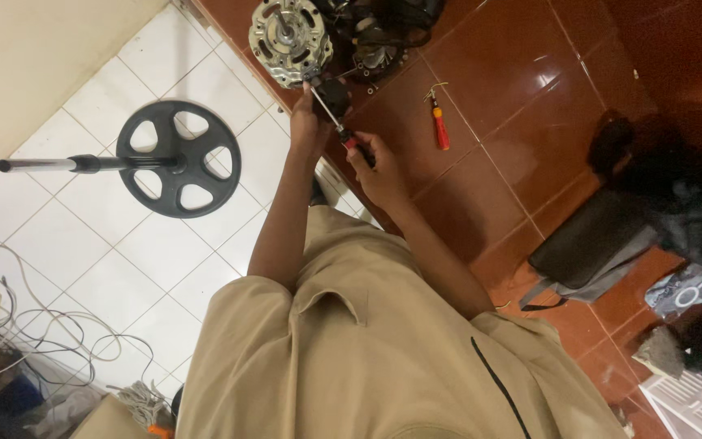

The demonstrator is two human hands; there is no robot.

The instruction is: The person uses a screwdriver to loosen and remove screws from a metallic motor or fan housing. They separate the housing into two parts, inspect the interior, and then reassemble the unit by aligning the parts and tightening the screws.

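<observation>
A silver fan motor (290, 36) lies on the floor at the top, where white tiles meet red ones. My left hand (306, 118) reaches up to it and grips a small black part (335, 95) beside the motor. My right hand (377, 167) is closed on the red and black handle of a screwdriver (343, 126). Its thin shaft slants up and left, and the tip sits at the motor's lower edge, next to my left fingers. Both forearms stretch out from my beige shirt.
A black round fan base (179, 158) with a metal pole (38, 164) lies on the white tiles at left. A small red screwdriver (440, 126) rests on the red tiles. Black fan parts (383, 32) sit behind the motor, a dark bag (595, 244) at right, and tangled cables (34, 325) at lower left.
</observation>
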